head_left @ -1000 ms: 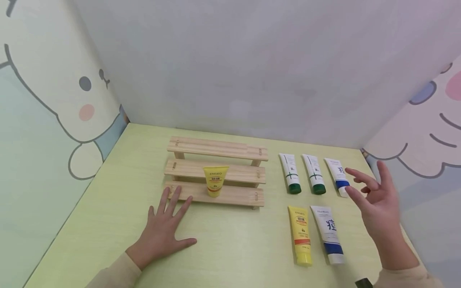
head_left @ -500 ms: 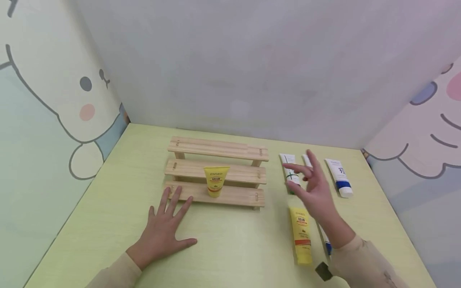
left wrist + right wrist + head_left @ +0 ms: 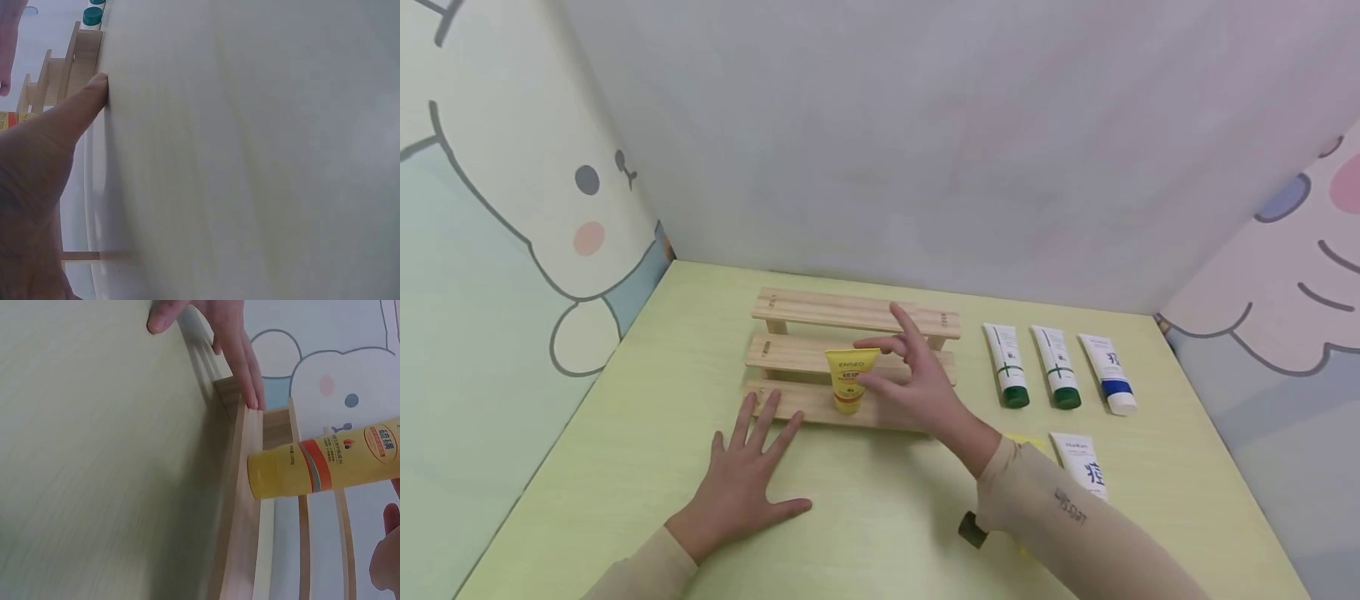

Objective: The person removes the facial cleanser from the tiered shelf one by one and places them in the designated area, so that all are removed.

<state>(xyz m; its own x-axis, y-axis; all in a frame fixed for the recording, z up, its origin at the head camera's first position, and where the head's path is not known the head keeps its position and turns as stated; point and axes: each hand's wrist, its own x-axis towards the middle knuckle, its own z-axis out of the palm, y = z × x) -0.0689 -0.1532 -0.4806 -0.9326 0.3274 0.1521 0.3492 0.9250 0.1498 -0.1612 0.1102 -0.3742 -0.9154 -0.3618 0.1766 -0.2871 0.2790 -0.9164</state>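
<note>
Right hand [image 3: 917, 379] open at frame centre, holding nothing, beside upright yellow tube [image 3: 850, 379]; left hand [image 3: 741, 483] flat on counter [image 3: 880, 517]. Risk: clumsy contact toppling tube off rack [image 3: 805, 354].

Three views around the wooden rack [image 3: 852, 358]

Head looks down from above; both wrist cameras skim the counter [image 3: 250, 156] close, sharing the rack's front step.

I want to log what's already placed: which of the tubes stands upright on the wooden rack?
The yellow tube, cap down on the rack's lowest step; every other tube lies flat on the table.
</note>
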